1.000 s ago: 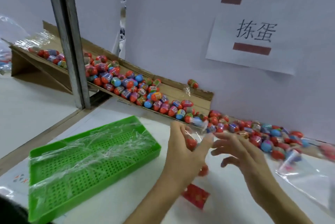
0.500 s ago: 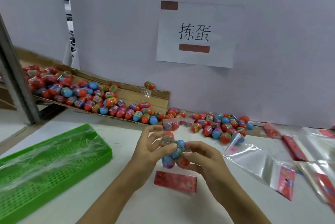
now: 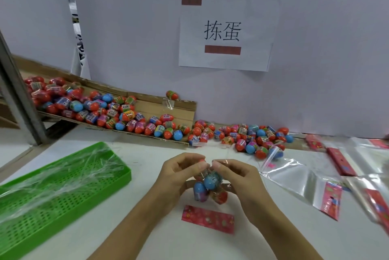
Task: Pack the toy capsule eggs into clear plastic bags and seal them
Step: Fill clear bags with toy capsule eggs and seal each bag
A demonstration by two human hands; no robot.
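where both hands meet near the desk's middle, a clear bag (image 3: 210,186) of eggs (image 3: 213,179) hangs between them. left hand (image 3: 179,177) and right hand (image 3: 237,179) pinch its top together, fingertips nearly touching. a red card (image 3: 207,219) lies just below, toward the near edge. loose eggs (image 3: 242,135) crowd the far edge, more on a cardboard ramp (image 3: 147,108) at the far left. a green tray (image 3: 63,192) sits left, empty bags (image 3: 294,177) right.

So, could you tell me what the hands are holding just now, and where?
Both hands, left hand and right hand, pinch the top of a clear bag of eggs.
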